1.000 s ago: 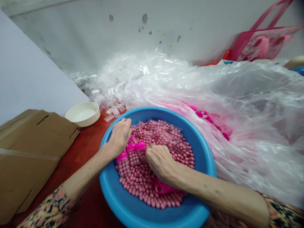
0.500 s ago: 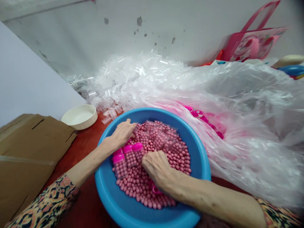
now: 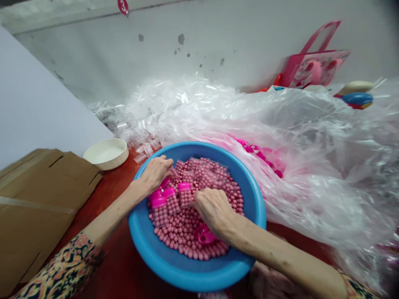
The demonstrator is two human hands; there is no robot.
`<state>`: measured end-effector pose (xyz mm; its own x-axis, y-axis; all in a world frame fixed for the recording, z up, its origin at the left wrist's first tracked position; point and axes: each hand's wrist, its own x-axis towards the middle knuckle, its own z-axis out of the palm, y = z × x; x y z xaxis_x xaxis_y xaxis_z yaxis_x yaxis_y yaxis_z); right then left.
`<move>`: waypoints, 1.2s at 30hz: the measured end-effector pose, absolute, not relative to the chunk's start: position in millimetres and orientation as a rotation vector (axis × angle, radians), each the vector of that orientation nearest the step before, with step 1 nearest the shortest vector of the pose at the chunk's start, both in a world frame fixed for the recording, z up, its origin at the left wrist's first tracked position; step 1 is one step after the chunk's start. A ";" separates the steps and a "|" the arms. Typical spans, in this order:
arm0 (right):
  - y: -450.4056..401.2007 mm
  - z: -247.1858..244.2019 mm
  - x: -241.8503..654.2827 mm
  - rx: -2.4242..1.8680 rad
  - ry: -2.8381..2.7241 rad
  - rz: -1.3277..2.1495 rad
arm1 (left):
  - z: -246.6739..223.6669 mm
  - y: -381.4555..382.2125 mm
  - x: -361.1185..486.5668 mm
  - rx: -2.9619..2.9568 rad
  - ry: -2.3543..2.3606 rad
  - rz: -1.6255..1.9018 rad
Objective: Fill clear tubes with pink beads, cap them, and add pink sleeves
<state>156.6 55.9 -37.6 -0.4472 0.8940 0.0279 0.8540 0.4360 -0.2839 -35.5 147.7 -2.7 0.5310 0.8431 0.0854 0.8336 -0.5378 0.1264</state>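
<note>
**Right hand has shifted towards 3 o'clock in the basin, and the container at its fingertips has swung more upright**

The pink clip-like piece (image 3: pixel 205 236) under the right hand (image 3: pixel 213 207) now shows more than it did in the earlier frame, and a gap has opened between the swung container (image 3: pixel 185 196) and the other capped containers (image 3: pixel 171 201).

The right hand's grip is closed on the swung container, its fingertips at the lower edge towards 4 o'clock. This container is pink-capped, filled with pink beads and near the middle of the blue basin (image 3: pixel 197 284). The left hand (image 3: pixel 155 171) reaches over the rim at 10 o'clock, fingers bent down above a pink cap; I cannot tell whether its grip is open or closed.

The other capped containers lean together at 9 to 10 o'clock on the loose pink beads (image 3: pixel 187 234). More bead-filled clear containers (image 3: pixel 207 176) lie at 12 to 1 o'clock. The pink clip-like piece rests on the beads, towards 5 o'clock.

Outside the basin, a cream dish (image 3: pixel 106 153) sits at 10 o'clock on the red tabletop (image 3: pixel 115 182), with folded cardboard (image 3: pixel 40 207) at 9. Clear plastic pieces (image 3: pixel 146 149) are scattered at 11, and plastic sheeting (image 3: pixel 311 166) spreads from 1 to 3.
</note>
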 end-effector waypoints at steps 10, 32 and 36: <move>76.1 -1.8 144.2 -1.328 -2.134 0.489 | 53.9 91.1 -13.5 2.783 1.442 0.219; 52.7 -4.2 157.5 -0.667 -1.664 1.494 | 9.1 29.1 17.0 1.013 1.102 1.148; 50.5 3.7 156.1 -0.688 -1.749 1.392 | 3.0 21.8 15.9 0.935 1.062 1.271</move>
<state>156.1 50.5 3.7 -0.5478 0.8010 0.2414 -0.0554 0.2532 -0.9658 15.9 21.8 3.0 -0.0048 0.9957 -0.0924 -0.2680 0.0878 0.9594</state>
